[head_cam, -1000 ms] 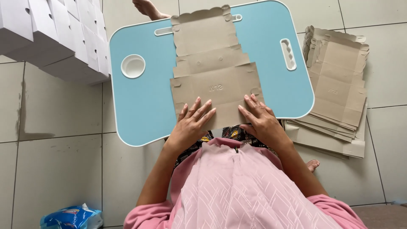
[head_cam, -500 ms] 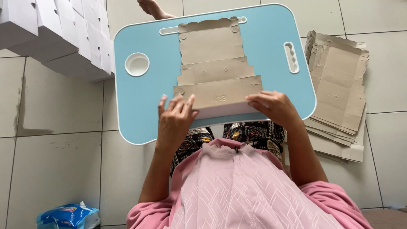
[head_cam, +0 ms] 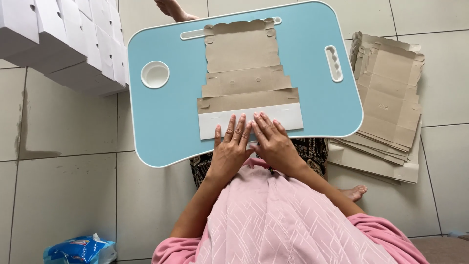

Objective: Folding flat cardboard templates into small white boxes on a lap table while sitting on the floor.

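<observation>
Cardboard lies flat under both hands. The left hand (head_cam: 230,149) and right hand (head_cam: 274,144) press side by side, fingers spread, on the folded white flap (head_cam: 251,118) of the box sheet (head_cam: 243,63) at 6 o'clock on the blue tabletop (head_cam: 166,122). It looks light, thin and bendy; its side edges seem best for holding. More flat sheets (head_cam: 386,105) sit at 3 o'clock.

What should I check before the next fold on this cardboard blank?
1. Left hand flat on the folded white flap: ok.
2. Right hand flat on the same flap: ok.
3. Flap edge level across the cardboard blank: ok.
4. Blank fully on the blue lap table: ok.
5. Crease pressed tight: cannot tell.
6. Stack of flat blanks beside the table on the right: ok.
</observation>
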